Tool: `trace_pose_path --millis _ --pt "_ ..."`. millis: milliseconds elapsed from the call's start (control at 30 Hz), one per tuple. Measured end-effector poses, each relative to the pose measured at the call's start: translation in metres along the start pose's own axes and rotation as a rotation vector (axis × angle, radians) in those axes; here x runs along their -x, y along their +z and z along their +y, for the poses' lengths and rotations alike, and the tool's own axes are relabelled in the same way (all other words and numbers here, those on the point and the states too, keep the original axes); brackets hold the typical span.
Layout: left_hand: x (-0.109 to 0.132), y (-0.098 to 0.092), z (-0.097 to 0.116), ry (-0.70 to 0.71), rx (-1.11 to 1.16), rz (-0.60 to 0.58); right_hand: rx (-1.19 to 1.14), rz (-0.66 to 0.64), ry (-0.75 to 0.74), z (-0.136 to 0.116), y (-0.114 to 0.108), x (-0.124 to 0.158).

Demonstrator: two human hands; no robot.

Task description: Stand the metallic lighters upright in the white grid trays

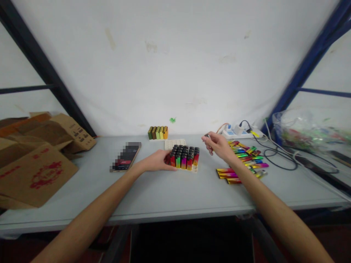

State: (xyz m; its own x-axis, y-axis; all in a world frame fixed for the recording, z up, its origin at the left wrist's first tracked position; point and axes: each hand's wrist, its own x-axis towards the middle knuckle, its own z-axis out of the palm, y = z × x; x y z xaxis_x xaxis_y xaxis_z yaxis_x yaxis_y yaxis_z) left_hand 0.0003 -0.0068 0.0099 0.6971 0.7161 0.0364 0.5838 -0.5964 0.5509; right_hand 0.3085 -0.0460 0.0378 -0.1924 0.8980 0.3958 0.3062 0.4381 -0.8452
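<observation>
Upright lighters (181, 160) with black tops and shiny red, green, purple and yellow bodies stand in rows in a pale tray (195, 168). My left hand (158, 161) grips the left side of this block, thumb along the front and fingers behind. My right hand (218, 145) is raised to the right of the tray, its fingers pinched round a lighter (207, 136); only a small dark, metallic end shows, the rest being hidden by the fingers. Under and beyond my right forearm lies a loose pile of shiny lighters (246, 155).
A second pale tray (175, 143) with holes lies behind the block. Another block of yellow and green lighters (158, 133) stands by the wall. A phone (127, 157) and cardboard boxes (38, 175) are left; a power strip (238, 131), cables and a plastic bag (298, 128) are right.
</observation>
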Motion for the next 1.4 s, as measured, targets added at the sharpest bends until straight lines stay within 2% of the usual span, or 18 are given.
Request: trace_pose_path --millis 200,400,633,933,1067,1267,1400 --pt "0.0 -0.001 0.003 -0.003 0.007 -0.009 0.142 0.041 -0.022 0.007 0.007 -0.001" --pt "0.001 -0.001 0.004 -0.002 0.02 -0.006 0.382 0.178 -0.028 -0.001 0.014 0.003" --pt "0.0 0.0 0.004 -0.03 0.016 -0.008 0.461 0.207 -0.007 -0.004 0.018 0.003" --pt "0.0 0.0 0.003 -0.023 0.024 -0.003 0.476 0.141 -0.041 -0.001 0.017 0.002" --pt "0.0 0.0 0.002 -0.019 0.009 0.001 0.399 0.033 -0.07 -0.004 0.011 0.004" --pt "0.0 0.0 0.001 0.003 0.007 0.003 0.452 0.008 -0.262 -0.017 -0.001 0.005" --pt "0.0 0.0 0.001 0.001 0.006 -0.001 0.384 -0.149 -0.195 -0.018 -0.003 0.008"
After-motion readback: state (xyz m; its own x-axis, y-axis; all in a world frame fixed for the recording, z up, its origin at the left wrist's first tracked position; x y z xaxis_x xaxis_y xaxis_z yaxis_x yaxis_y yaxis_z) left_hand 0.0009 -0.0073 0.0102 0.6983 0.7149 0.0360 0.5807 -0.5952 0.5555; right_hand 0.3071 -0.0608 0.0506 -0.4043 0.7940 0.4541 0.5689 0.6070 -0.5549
